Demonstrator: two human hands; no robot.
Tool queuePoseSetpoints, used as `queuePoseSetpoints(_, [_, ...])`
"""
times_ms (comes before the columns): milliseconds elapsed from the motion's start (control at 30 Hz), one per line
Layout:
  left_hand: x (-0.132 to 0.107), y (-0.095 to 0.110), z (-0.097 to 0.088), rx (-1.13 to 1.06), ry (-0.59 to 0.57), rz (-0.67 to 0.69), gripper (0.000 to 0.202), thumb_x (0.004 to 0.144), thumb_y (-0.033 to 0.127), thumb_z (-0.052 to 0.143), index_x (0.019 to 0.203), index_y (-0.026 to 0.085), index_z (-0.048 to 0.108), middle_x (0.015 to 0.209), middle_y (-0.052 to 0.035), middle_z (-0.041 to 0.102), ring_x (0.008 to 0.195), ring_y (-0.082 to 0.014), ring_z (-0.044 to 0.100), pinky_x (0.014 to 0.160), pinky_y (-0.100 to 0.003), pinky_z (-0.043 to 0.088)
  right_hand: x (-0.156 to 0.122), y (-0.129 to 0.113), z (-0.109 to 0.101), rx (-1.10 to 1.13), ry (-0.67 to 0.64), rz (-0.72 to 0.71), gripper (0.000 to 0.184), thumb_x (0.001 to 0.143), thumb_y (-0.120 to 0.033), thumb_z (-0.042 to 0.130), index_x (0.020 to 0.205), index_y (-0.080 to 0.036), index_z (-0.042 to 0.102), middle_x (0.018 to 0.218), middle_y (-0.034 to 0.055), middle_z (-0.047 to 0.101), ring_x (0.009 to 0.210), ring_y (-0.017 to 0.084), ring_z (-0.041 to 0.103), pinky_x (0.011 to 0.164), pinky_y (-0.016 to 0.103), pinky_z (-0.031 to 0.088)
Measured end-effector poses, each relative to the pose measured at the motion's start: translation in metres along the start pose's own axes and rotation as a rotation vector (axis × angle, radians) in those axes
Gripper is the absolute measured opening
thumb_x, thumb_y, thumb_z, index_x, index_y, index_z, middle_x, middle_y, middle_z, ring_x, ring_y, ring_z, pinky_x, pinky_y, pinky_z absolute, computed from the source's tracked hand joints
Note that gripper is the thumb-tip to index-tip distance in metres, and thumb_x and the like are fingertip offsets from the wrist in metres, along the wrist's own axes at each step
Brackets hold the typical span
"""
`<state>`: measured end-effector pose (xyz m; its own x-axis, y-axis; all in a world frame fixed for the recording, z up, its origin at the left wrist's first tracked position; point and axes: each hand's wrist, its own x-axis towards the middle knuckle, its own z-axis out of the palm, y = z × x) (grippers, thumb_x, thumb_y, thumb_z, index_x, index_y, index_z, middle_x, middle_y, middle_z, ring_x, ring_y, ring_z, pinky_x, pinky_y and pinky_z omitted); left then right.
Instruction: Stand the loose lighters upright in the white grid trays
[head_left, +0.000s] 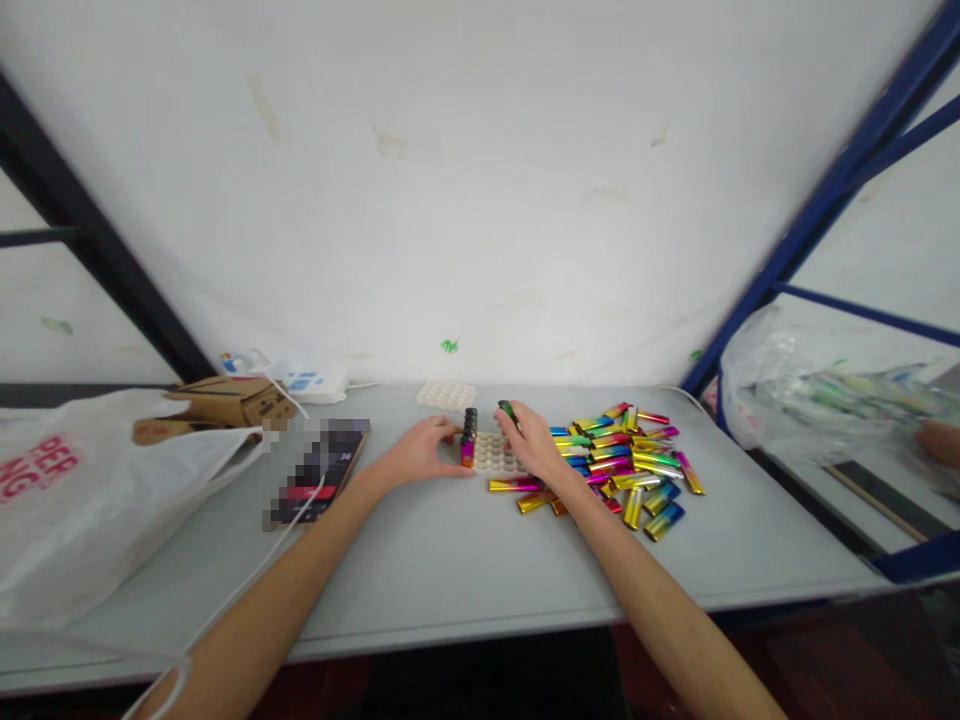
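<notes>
A pale tray with rows of round holes [493,455] lies between my hands. A short row of lighters with black tops [468,450] stands upright along its left end. My left hand [424,452] braces that end, thumb at the front and fingers behind. Above the tray's right part, my right hand [531,440] pinches a green lighter with a black top [509,411]; the fingers hide part of it. To the right of the tray spreads a loose pile of shiny, many-coloured lighters [611,462], partly behind my right wrist.
Another pale holed tray [446,395] lies near the wall. Leftward are a phone [341,455] with a white cable, a cardboard box [232,402] and a white plastic bag [97,500]. Beyond the blue frame [810,220], another person's hand [939,442] is near a clear bag [757,385].
</notes>
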<state>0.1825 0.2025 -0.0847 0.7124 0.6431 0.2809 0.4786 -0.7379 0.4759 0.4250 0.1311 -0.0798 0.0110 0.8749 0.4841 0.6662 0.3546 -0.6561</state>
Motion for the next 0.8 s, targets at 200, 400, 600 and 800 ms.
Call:
queuePoseSetpoints(200, [0.000, 0.001, -0.001, 0.009, -0.027, 0.002, 0.061, 0.071, 0.069, 0.087, 0.104, 0.018, 0.079, 0.099, -0.0089, 0.072, 0.093, -0.0294, 0.067, 0.090, -0.042, 0.055, 0.001, 0.001, 0.002, -0.123, -0.027, 0.006, 0.038, 0.111, -0.048, 0.047, 0.083, -0.023, 0.057, 0.074, 0.0014, 0.061, 0.069, 0.019, 0.055, 0.071, 0.030, 0.041])
queuePoseSetpoints(400, [0.000, 0.000, 0.000, 0.001, -0.019, -0.004, 0.060, 0.070, 0.068, 0.088, 0.102, 0.019, 0.079, 0.097, -0.0082, 0.071, 0.093, -0.0292, 0.067, 0.090, -0.040, 0.055, 0.005, 0.004, 0.003, -0.226, -0.169, -0.023, 0.030, 0.111, -0.039, 0.056, 0.093, -0.019, 0.067, 0.084, 0.0049, 0.072, 0.074, 0.019, 0.061, 0.073, 0.029, 0.041])
queuePoseSetpoints(600, [0.000, -0.001, 0.001, -0.006, -0.020, -0.003, 0.058, 0.070, 0.069, 0.087, 0.099, 0.019, 0.079, 0.095, -0.0073, 0.070, 0.092, -0.0285, 0.066, 0.089, -0.040, 0.055, 0.009, 0.010, 0.010, -0.411, -0.239, -0.139, 0.022, 0.111, -0.034, 0.059, 0.103, -0.016, 0.070, 0.104, 0.0126, 0.074, 0.098, 0.024, 0.067, 0.090, 0.033, 0.049])
queuePoseSetpoints(800, [0.001, -0.003, 0.001, -0.006, 0.001, 0.010, 0.058, 0.069, 0.071, 0.086, 0.097, 0.021, 0.078, 0.093, -0.0056, 0.069, 0.092, -0.0281, 0.065, 0.087, -0.039, 0.056, 0.006, 0.011, 0.015, -0.498, -0.318, -0.134, 0.023, 0.109, -0.034, 0.062, 0.119, -0.014, 0.069, 0.116, 0.0151, 0.072, 0.106, 0.025, 0.067, 0.093, 0.035, 0.051])
